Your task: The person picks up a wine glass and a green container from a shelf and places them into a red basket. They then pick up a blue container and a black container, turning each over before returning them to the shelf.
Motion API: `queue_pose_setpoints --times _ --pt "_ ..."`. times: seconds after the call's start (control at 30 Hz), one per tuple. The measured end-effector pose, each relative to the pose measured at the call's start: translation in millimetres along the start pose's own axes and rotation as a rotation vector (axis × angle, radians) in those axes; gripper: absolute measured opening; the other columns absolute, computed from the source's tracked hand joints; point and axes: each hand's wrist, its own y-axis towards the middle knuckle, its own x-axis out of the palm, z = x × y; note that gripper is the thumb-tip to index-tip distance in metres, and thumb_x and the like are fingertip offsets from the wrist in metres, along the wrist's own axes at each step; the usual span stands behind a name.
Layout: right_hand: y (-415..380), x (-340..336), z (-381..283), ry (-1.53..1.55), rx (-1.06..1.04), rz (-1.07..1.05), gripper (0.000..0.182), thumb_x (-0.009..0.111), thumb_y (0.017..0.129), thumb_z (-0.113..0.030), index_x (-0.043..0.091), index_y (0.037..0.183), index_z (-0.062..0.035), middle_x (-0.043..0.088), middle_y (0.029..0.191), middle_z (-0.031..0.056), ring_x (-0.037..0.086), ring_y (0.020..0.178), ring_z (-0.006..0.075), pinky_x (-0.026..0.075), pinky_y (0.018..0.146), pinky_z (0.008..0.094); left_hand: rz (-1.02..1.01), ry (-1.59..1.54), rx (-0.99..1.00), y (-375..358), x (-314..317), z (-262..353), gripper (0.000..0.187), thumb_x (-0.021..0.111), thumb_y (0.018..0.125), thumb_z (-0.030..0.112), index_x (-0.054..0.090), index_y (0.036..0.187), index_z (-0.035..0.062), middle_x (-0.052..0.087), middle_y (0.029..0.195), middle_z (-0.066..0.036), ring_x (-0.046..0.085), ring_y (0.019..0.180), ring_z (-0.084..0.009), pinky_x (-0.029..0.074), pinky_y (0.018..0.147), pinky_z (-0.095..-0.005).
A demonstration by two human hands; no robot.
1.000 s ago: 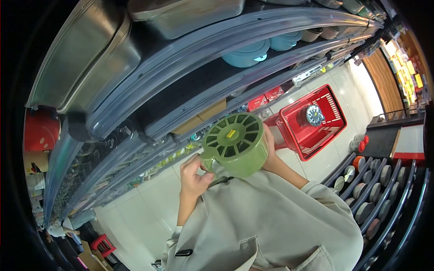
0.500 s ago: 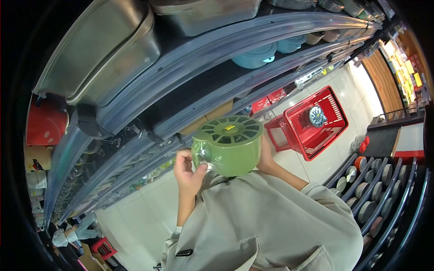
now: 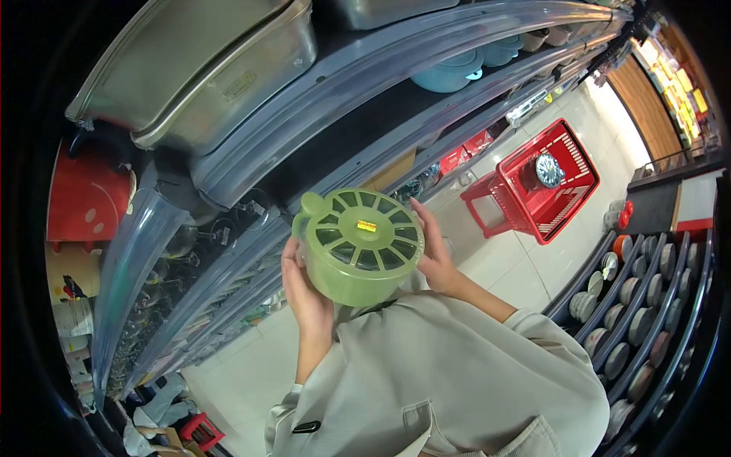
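Note:
A round green container (image 3: pixel 356 282) with a slotted, wheel-like lid and a small yellow-and-red sticker is held up in front of my body, lid facing me. My left hand (image 3: pixel 306 295) holds its left side, near the rounded knob and handle. Against the right side rests my right hand (image 3: pixel 435 251), its fingers along the rim. Parts of both hands are hidden behind the container.
A red shopping basket (image 3: pixel 512 199) with a round patterned item (image 3: pixel 549 170) inside stands on a red stool. Shelves (image 3: pixel 365 141) hold metal trays (image 3: pixel 228 95), blue pots (image 3: pixel 449 72) and glassware. A plate rack (image 3: pixel 632 305) is at right. Another person (image 3: pixel 160 407) is at lower left.
The green container has moved left and tilted so its lid faces me more, with both hands moving along. The view has shifted, and the basket appears farther right and higher.

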Motion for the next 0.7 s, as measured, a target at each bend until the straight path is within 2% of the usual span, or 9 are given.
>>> queue_pose_setpoints --times 0.1,0.17,0.2,0.23,0.33,0.5,0.6,0.67,0.7 --pt "-13 5 24 -0.064 -0.083 -0.024 0.090 0.063 0.084 -0.037 0.009 0.146 -0.0028 0.033 0.138 0.0160 0.031 0.131 0.0263 0.025 0.106 0.0375 -0.096 0.078 0.052 -2 -7 7 0.053 0.039 0.098 0.042 0.036 0.134 0.0029 0.047 0.129 -0.010 0.046 0.119 -0.0192 0.039 0.099 -0.0350" --pt "-25 9 38 -0.081 -0.139 -0.033 0.090 0.065 0.082 -0.036 0.011 0.145 -0.0018 0.030 0.141 0.0166 0.027 0.134 0.0268 0.024 0.107 0.0381 -0.235 0.196 0.077 -4 -10 10 0.060 0.046 0.095 0.045 0.032 0.136 0.0035 0.044 0.132 -0.009 0.044 0.122 -0.0189 0.038 0.100 -0.0340" --pt "-29 11 41 -0.148 -0.134 -0.033 0.089 0.066 0.081 -0.032 0.013 0.145 -0.0016 0.030 0.139 0.0164 0.028 0.133 0.0270 0.024 0.107 0.0386 -0.279 0.209 0.050 -3 -17 6 0.066 0.054 0.091 0.042 0.029 0.138 0.0039 0.043 0.132 -0.008 0.043 0.122 -0.0181 0.036 0.100 -0.0337" --pt "-31 12 43 -0.217 -0.131 -0.035 0.088 0.067 0.079 -0.028 0.015 0.144 -0.0014 0.031 0.138 0.0162 0.029 0.132 0.0272 0.025 0.107 0.0392 -0.286 0.209 0.045 -4 -17 2 0.066 0.054 0.091 0.042 0.029 0.138 0.0039 0.043 0.132 -0.008 0.043 0.122 -0.0181 0.036 0.100 -0.0337" --pt "-32 7 45 -0.322 -0.203 0.037 0.084 0.068 0.077 -0.021 0.020 0.143 -0.0023 0.033 0.133 0.0168 0.035 0.125 0.0291 0.029 0.103 0.0383 -0.376 0.256 -0.023 -2 -17 -11 0.069 0.061 0.089 0.027 0.022 0.142 0.0066 0.041 0.135 -0.007 0.043 0.122 -0.0179 0.036 0.100 -0.0337" --pt "-20 0 29 -0.373 -0.308 0.162 0.081 0.067 0.074 -0.016 0.024 0.141 -0.0043 0.034 0.130 0.0193 0.039 0.117 0.0318 0.032 0.099 0.0395 -0.371 0.267 0.070 2 17 -13 0.069 0.056 0.091 0.024 0.014 0.145 0.0139 0.034 0.140 -0.009 0.040 0.124 -0.0171 0.036 0.100 -0.0333" --pt "-16 -7 17 -0.599 -0.388 0.185 0.079 0.069 0.071 -0.014 0.030 0.139 -0.0087 0.030 0.133 0.0232 0.036 0.121 0.0370 0.032 0.100 0.0443 -0.317 0.173 -0.059 3 24 -15 0.065 0.052 0.093 0.025 0.015 0.145 0.0125 0.035 0.138 -0.009 0.040 0.123 -0.0171 0.035 0.100 -0.0332" --pt "-13 -9 5 -0.691 -0.431 0.157 0.079 0.071 0.070 -0.014 0.032 0.139 -0.0098 0.030 0.133 0.0238 0.035 0.123 0.0382 0.032 0.100 0.0450 -0.456 0.289 0.127 10 18 -24 0.059 0.049 0.095 0.024 0.019 0.143 0.0107 0.037 0.136 -0.009 0.040 0.121 -0.0177 0.035 0.100 -0.0329" --pt "-12 -11 0 -0.778 -0.470 0.129 0.080 0.073 0.069 -0.015 0.033 0.138 -0.0109 0.029 0.134 0.0244 0.034 0.124 0.0394 0.033 0.100 0.0457 -0.454 0.285 0.128 10 21 -27 0.059 0.049 0.095 0.024 0.019 0.143 0.0107 0.037 0.136 -0.009 0.040 0.121 -0.0177 0.035 0.100 -0.0329"
